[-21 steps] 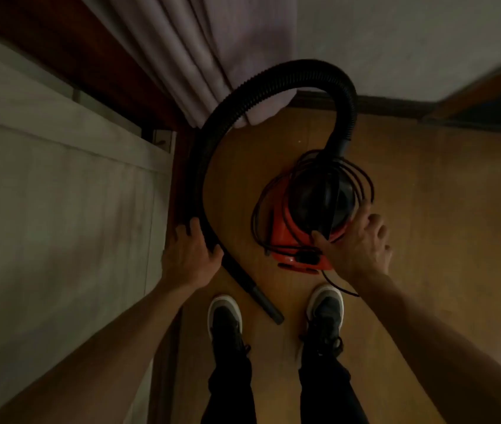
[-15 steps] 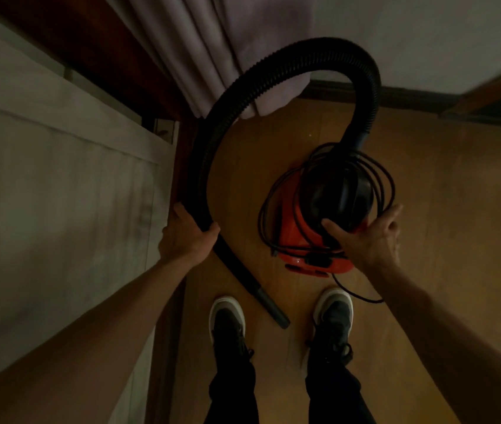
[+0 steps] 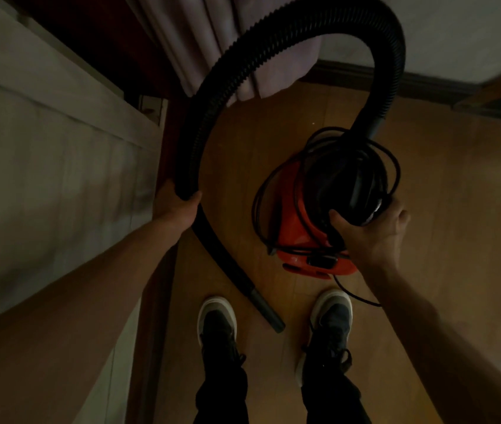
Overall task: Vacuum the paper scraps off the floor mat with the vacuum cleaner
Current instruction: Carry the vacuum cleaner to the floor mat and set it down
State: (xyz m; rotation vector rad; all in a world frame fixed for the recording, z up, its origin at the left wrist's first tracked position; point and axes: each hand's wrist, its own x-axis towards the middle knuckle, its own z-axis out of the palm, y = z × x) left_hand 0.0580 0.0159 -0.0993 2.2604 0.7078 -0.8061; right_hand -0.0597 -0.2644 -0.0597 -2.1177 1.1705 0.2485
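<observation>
A small red vacuum cleaner [image 3: 296, 228] with a black top stands on the wooden floor in front of my feet. A black power cord [image 3: 261, 191] is wound loosely around its top. My right hand [image 3: 368, 231] grips the black top of the vacuum. A ribbed black hose [image 3: 273, 29] arcs up from the vacuum and down to the left. My left hand [image 3: 176, 206] grips the hose partway along. The hose's nozzle end [image 3: 269, 313] lies on the floor between my shoes. No floor mat or paper scraps are in view.
A pale cabinet or wall panel [image 3: 44, 166] runs along the left. A light curtain [image 3: 200, 47] hangs at the top, behind the hose. A dark baseboard [image 3: 426, 84] lines the far wall. Wooden floor [image 3: 457, 194] lies to the right.
The hose loop has risen and swung right. My right hand has shifted from the vacuum's near side to a grip on its black top. The left hand keeps hold of the hose.
</observation>
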